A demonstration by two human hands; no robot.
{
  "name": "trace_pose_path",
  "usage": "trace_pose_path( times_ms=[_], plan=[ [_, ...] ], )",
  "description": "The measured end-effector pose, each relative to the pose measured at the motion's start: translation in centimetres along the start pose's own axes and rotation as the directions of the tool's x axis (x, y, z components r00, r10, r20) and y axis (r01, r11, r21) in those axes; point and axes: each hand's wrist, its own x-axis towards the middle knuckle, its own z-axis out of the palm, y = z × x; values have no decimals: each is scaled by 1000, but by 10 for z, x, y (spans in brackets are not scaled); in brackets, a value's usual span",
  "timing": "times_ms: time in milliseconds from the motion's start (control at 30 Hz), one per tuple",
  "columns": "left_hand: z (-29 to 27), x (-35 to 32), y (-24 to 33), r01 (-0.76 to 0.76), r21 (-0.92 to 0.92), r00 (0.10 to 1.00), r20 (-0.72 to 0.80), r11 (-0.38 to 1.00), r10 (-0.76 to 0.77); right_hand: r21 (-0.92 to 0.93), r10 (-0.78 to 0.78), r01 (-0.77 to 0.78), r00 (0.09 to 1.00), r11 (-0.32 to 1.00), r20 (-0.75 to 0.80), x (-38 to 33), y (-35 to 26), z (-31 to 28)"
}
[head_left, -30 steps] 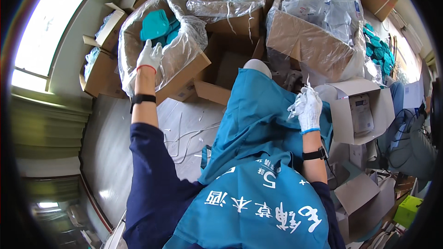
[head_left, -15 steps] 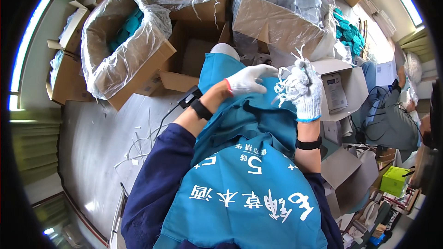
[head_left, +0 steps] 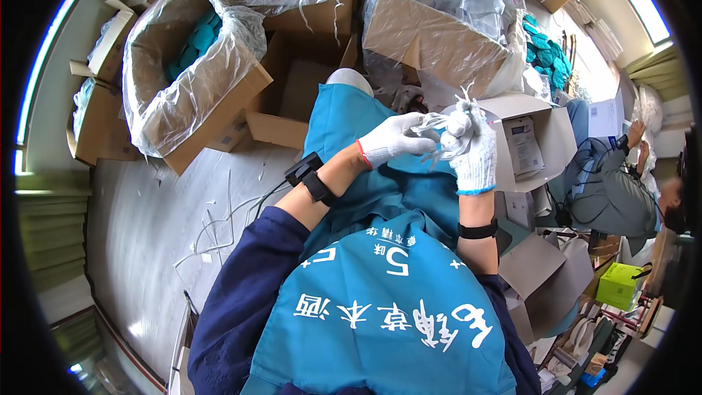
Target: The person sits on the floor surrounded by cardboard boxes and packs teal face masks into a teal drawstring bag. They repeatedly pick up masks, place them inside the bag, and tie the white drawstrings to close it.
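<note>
My right hand (head_left: pixel 479 157), in a white knit glove with a blue cuff, is closed round a bunch of thin white strips (head_left: pixel 455 139) with loose ends hanging out. My left hand (head_left: pixel 391 140), in a white glove with a red cuff, reaches in from the left. Its thumb and fingers close on some loose strips at the bunch's left side; the exact grip is partly hidden. Both hands are above my lap, over a blue-green apron (head_left: pixel 358 205) with white lettering.
Ahead stand a plastic-lined box (head_left: pixel 208 113) with green pieces, an open box (head_left: pixel 270 128) and a box of clear packets (head_left: pixel 424 40). An open carton (head_left: pixel 545 113) is right of my hand. Another person (head_left: pixel 610 194) sits at the far right. Strips lie on the floor (head_left: pixel 146 249).
My left hand has moved right to the bunch, its fingers now among the strips. My right hand has shifted slightly left and still holds the bunch.
</note>
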Motion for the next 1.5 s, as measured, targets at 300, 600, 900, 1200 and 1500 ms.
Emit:
trace_pose_path(
  times_ms=[300,600,900,1200,1500],
  plan=[
    [2,-1,-7,91,-252,990,-79,963,-114,29,-32,33,999,999,-10,-2,2,3],
    [-1,0,-15,130,-318,985,-63,939,-158,10,-41,41,998,999,-46,-4,6,5],
    [5,-10,-6,68,-165,995,82,984,-55,-37,-243,240,965,970,-102,-3,-6,1],
    [26,-12,-9,366,150,911,142,918,-386,-203,-475,436,852,877,-221,4,-28,-31],
    [-10,-8,-18,119,-269,985,-87,956,-147,33,-85,87,995,996,-55,-15,-25,-10]
  ],
)
